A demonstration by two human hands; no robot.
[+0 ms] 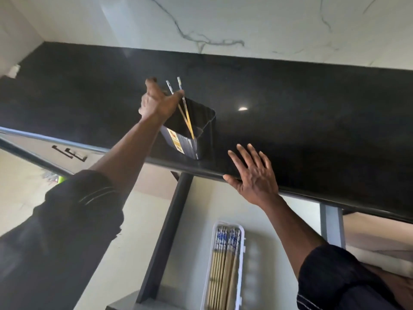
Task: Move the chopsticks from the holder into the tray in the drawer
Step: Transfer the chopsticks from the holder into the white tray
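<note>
A dark rectangular holder [202, 130] stands near the front edge of the black countertop [290, 121]. Two chopsticks [186, 115] lean in it, their patterned tops sticking out above the rim. My left hand [157, 101] reaches over the holder and pinches these two chopsticks between thumb and fingers. My right hand [254, 175] rests flat on the counter's front edge, fingers spread, holding nothing. Below, the open drawer [174, 231] holds a white tray [240, 271] with several bamboo chopsticks [223, 267] lying lengthwise, blue-and-white tops pointing toward the counter.
A white marble-veined wall [212, 25] rises behind the counter. Cabinet fronts with dark handles [69, 153] sit at the left under the counter. The drawer's dark side rail [165, 238] runs beside the tray. A second tray compartment [251, 271] lies right of the chopsticks.
</note>
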